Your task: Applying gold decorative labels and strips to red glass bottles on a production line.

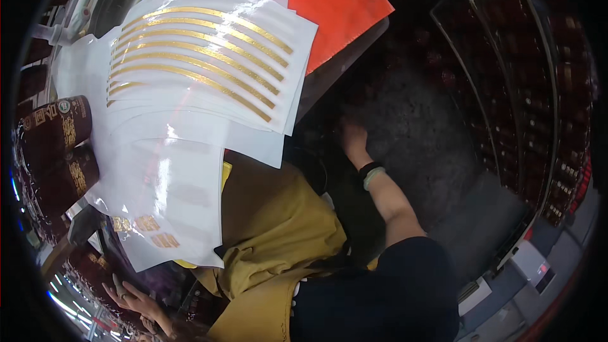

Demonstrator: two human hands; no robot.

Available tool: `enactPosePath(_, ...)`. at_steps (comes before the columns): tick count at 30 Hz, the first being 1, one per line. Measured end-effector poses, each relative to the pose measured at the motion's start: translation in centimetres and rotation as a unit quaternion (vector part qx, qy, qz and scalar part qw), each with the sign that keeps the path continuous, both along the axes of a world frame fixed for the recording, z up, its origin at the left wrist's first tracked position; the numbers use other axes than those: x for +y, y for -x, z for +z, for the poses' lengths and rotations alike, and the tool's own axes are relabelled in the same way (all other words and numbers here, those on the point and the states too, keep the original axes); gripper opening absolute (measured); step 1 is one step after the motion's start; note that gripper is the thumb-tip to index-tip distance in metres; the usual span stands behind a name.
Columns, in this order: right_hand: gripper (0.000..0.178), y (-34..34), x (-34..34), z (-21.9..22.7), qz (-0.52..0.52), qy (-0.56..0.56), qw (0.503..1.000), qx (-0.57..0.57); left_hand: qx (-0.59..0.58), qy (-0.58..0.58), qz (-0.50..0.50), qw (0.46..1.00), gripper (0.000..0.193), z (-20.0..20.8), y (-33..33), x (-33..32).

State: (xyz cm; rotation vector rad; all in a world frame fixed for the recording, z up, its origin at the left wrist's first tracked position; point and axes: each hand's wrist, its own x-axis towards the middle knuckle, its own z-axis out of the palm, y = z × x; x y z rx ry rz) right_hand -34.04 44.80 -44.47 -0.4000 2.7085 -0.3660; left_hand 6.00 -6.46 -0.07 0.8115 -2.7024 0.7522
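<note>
My left hand is low at the left, beside a dark brown package with gold print. Its fingers are stretched out and spread, and whether they touch the package is hard to see. To the right of my lap, my right hand reaches down into shadow, a dark band and a pale band on its wrist. Its fingers are too dark to make out. In front of me lie glossy white sheets, overlapping, with curved-looking gold strips and small gold patches.
Behind the white sheets lies a red-orange sheet. Dark brown packages with gold print stand at the left edge. On the right are rows of dark stacked packages and a white box-shaped item. My mustard apron covers my lap.
</note>
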Motion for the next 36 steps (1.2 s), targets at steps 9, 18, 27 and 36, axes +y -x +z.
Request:
enactPosePath(9,0.019,-0.8,1.9,1.4,-0.12,-0.007,0.993,-0.016,0.006,0.015,-0.009,1.0,0.032,-1.2,0.8,-1.4)
enactPosePath(18,0.023,7.6,11.1,4.6,-0.291,-0.11,0.945,0.099,-0.005,-0.001,-0.03,1.0,0.028,1.3,-3.1,-2.6)
enactPosePath(27,0.028,22.0,14.6,3.7,-0.41,-0.084,0.9,0.12,0.112,-0.066,0.125,0.984,0.036,-0.1,-6.4,-2.6)
enactPosePath(36,0.031,28.0,12.9,3.9,-0.442,-0.059,0.891,0.086,0.297,-0.153,0.543,0.77,0.05,-11.9,-10.3,9.1)
